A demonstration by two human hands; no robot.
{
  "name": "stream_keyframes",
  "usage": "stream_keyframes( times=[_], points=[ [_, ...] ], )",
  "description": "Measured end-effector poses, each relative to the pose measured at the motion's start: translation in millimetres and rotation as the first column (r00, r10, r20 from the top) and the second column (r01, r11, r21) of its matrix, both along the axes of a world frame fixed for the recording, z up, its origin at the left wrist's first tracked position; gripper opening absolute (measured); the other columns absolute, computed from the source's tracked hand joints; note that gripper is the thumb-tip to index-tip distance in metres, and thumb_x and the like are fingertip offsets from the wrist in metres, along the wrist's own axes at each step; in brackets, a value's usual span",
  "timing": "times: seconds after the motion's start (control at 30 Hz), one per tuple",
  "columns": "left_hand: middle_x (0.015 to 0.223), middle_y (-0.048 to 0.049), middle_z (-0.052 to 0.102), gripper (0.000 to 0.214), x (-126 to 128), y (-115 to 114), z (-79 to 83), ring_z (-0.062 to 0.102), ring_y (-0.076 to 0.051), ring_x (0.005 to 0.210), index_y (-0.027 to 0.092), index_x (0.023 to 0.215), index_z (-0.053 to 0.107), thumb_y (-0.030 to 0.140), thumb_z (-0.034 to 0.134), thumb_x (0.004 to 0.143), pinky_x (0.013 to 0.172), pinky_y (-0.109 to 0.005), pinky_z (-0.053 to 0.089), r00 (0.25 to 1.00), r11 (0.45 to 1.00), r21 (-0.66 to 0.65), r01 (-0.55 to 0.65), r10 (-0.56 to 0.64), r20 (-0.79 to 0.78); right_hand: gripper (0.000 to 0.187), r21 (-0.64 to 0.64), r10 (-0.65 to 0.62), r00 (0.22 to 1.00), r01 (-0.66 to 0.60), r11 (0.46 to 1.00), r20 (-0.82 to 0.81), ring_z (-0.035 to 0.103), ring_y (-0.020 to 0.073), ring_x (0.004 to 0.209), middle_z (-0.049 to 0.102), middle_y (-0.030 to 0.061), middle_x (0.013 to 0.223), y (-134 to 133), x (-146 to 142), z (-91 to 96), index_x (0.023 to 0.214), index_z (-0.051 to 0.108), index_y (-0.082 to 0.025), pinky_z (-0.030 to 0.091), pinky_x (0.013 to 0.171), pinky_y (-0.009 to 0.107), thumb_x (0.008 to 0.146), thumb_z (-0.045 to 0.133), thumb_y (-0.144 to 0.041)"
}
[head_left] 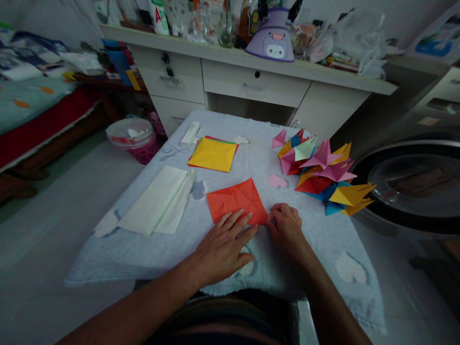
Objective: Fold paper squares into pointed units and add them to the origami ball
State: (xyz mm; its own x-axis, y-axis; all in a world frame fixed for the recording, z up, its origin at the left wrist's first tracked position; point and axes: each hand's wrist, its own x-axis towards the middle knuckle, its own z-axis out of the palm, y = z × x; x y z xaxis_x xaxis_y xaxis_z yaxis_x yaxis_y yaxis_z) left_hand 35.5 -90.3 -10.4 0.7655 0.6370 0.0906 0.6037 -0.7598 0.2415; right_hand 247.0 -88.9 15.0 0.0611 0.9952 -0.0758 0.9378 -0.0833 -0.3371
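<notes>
A creased orange-red paper square [236, 200] lies on the pale blue towel [143, 249] that covers the small table. My left hand [223, 247] rests flat with its fingers stretched out, fingertips on the paper's near edge. My right hand [286, 227] is curled, its fingers pinching the paper's near right corner. To the right of the sheet is a pile of folded origami pieces [325, 172] in pink, yellow, blue and red.
A stack of coloured paper squares [213, 154], yellow on top, lies at the back beside a small white box [190, 133]. Folded white paper [160, 200] is on the left. Behind stands a cluttered white desk [251, 81]; a pink bin [132, 138] sits on the floor.
</notes>
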Motion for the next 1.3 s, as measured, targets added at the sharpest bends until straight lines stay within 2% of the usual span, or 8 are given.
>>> stream_keyframes(
  times=[0.2,0.43,0.57,0.67,0.83,1.3],
  points=[
    [0.158,-0.0078,0.032,0.071,1,0,0.4,0.028,-0.031,0.145,0.027,0.149,0.032,0.053,0.058,0.088,0.118,-0.048,0.021,1.000,1.000,-0.004,-0.006,0.006,0.002,0.016,0.005,-0.016,0.999,0.016,1.000,0.038,0.047,0.0289,0.107,0.059,0.0099,0.115,0,-2,-0.1,0.078,0.066,-0.020,0.037,0.082,0.040,0.089,0.055,-0.021],
    [0.157,-0.0067,0.034,0.066,0,0,-0.8,0.028,-0.030,0.145,0.026,0.147,0.035,0.059,0.048,0.091,0.118,-0.048,0.021,0.999,1.000,0.003,-0.017,0.017,0.034,0.016,0.134,-0.009,0.997,-0.003,0.991,0.083,0.047,0.0292,0.100,0.060,0.0115,0.110,-2,-4,-9.1,0.076,0.064,-0.020,0.038,0.077,0.041,0.088,0.053,-0.019],
    [0.157,-0.0068,0.035,0.066,1,0,-1.7,0.028,-0.031,0.145,0.026,0.147,0.036,0.060,0.048,0.091,0.118,-0.048,0.020,0.999,1.000,0.001,-0.021,0.021,0.037,0.014,0.163,-0.021,0.995,0.005,0.987,0.093,0.047,0.0289,0.099,0.060,0.0121,0.109,-5,-6,-10.5,0.083,0.063,-0.020,0.038,0.079,0.043,0.089,0.051,-0.019],
    [0.156,-0.0072,0.036,0.067,2,0,0.2,0.028,-0.031,0.145,0.025,0.147,0.037,0.060,0.049,0.091,0.118,-0.048,0.020,0.999,1.000,-0.002,-0.020,0.020,0.035,0.009,0.166,-0.015,0.998,0.004,0.986,0.065,0.048,0.0290,0.101,0.058,0.0111,0.110,-7,-5,-12.5,0.086,0.061,-0.020,0.038,0.082,0.044,0.088,0.055,-0.026],
    [0.156,-0.0081,0.037,0.066,3,0,2.8,0.029,-0.031,0.144,0.023,0.147,0.037,0.058,0.049,0.091,0.118,-0.048,0.020,0.999,1.000,-0.001,-0.014,0.014,0.029,0.020,0.188,0.004,0.999,-0.013,0.982,0.047,0.048,0.0289,0.101,0.057,0.0096,0.109,-9,-1,-19.0,0.085,0.058,-0.021,0.037,0.083,0.043,0.083,0.062,-0.040],
    [0.156,-0.0075,0.036,0.065,2,-1,0.9,0.027,-0.030,0.145,0.026,0.147,0.036,0.058,0.048,0.092,0.117,-0.048,0.020,1.000,1.000,0.002,-0.017,0.017,0.017,0.008,0.144,-0.033,0.999,0.028,0.989,0.032,0.047,0.0286,0.101,0.057,0.0087,0.107,-6,4,-16.2,0.092,0.059,-0.022,0.035,0.080,0.040,0.085,0.059,-0.025]
  ],
)
